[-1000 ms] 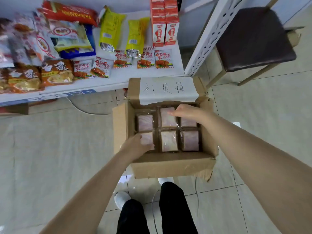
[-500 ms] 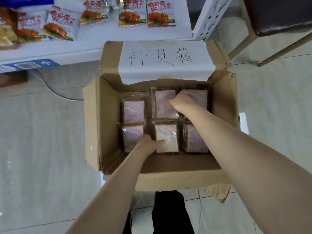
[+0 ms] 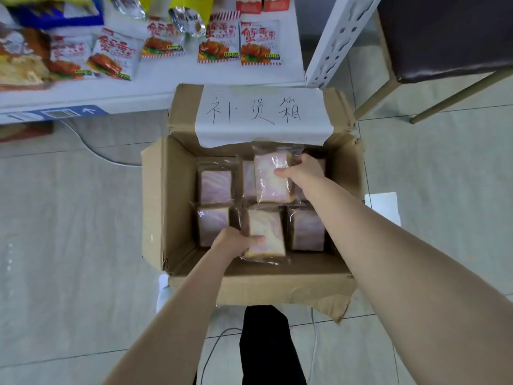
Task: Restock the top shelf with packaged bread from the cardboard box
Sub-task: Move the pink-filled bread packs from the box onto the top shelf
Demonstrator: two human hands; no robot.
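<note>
Grey floor tiles (image 3: 69,218) carry the cardboard box (image 3: 166,204) mid-frame, below a white shelf (image 3: 155,87) crowded with snack packets (image 3: 113,58) upper left. No bread shows there, so restocking looks barely begun. The left hand (image 3: 236,241) grips one bread packet (image 3: 266,234) low in the box; the right hand (image 3: 302,170) grips a second bread packet (image 3: 270,176), raised above the remaining packets (image 3: 215,186). A labelled flap (image 3: 263,115) and, upper right, a chair (image 3: 444,37) border the way up.

The cardboard box (image 3: 166,204) sits on the floor (image 3: 69,232) just before the shelf (image 3: 155,87), with packaged bread (image 3: 215,186) in two rows inside it. On the shelf lie snack packets (image 3: 261,43); a chair (image 3: 444,37) stands to its right.
</note>
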